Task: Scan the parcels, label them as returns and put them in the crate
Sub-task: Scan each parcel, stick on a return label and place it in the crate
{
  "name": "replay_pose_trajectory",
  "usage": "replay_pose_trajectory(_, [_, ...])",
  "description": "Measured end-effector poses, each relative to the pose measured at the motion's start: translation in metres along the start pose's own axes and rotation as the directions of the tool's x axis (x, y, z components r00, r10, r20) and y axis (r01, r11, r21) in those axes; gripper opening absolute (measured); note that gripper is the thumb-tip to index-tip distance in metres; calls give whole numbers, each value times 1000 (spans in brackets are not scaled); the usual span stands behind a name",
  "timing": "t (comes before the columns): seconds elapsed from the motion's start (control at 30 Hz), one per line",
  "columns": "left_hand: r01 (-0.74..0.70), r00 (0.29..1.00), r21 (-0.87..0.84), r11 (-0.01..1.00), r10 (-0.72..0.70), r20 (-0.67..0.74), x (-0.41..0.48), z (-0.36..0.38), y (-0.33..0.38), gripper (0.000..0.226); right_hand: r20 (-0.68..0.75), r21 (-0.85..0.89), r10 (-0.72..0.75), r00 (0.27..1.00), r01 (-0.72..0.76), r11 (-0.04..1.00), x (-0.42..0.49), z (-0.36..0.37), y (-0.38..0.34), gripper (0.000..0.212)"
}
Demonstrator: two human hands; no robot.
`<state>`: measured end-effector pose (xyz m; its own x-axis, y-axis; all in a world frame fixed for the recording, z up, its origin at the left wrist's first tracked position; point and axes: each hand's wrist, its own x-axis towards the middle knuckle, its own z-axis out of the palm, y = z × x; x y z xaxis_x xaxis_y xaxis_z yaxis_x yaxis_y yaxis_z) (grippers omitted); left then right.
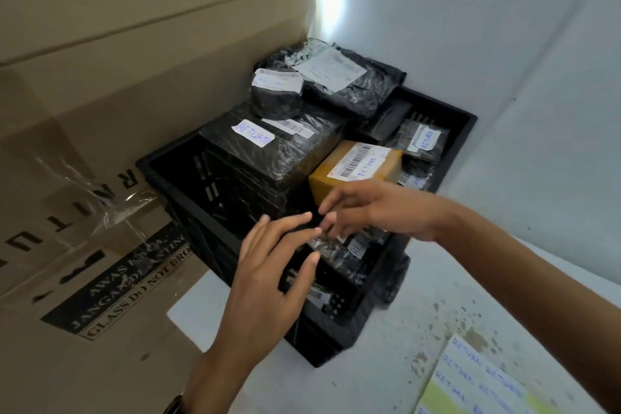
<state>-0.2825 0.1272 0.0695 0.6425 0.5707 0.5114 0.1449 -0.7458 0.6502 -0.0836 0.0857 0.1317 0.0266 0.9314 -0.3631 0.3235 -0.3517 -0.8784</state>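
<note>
Honestly, I'd say nearly done: crate (174, 175) is packed with RETURN-marked parcels (295, 151). My left hand (268, 269) and right hand (376, 208) hover empty, fingers (289, 223) spread, just above a black-wrapped parcel (356, 247).

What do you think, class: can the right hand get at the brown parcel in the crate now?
Probably yes. The right hand hovers open just beside the brown parcel, which lies uncovered on top in the crate; nothing stands between them.
</note>
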Motion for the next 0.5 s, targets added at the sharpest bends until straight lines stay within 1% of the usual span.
replay_pose_trajectory(0.1, [-22, 998, -124, 992, 30, 63, 5, 12, 37, 23, -172, 146, -152, 973, 178, 973, -62, -4, 8, 22])
replay_pose_trajectory(0.17, [-51, 993, -192, 980, 71, 99, 5, 27, 61, 21, -292, 222, -191, 937, 261, 939, -105, -2, 26, 24])
replay_pose_trajectory(0.2, [-52, 989, -230, 972, 82, 125, 4, 36, 72, 20, -356, 255, -181, 917, 281, 925, -125, 1, 40, 24])
replay_pose_trajectory(0.27, [-27, 973, -304, 952, 94, 210, -3, 61, 90, 16, -487, 306, -85, 869, 260, 916, -158, 9, 78, 23])
replay_pose_trajectory(0.33, [43, 935, -346, 937, 84, 344, -15, 94, 101, 13, -594, 359, 86, 800, 169, 918, -183, 21, 129, 19])
replay_pose_trajectory(0.37, [85, 906, -341, 936, 70, 416, -23, 114, 100, 13, -636, 385, 178, 751, 109, 917, -194, 27, 157, 13])
replay_pose_trajectory(0.43, [159, 829, -275, 948, 23, 559, -39, 157, 94, 12, -687, 428, 344, 640, -26, 904, -214, 41, 211, 6])
replay_pose_trajectory(0.5, [201, 743, -159, 967, -44, 668, -56, 198, 82, 14, -705, 480, 460, 540, -114, 870, -230, 53, 255, 7])
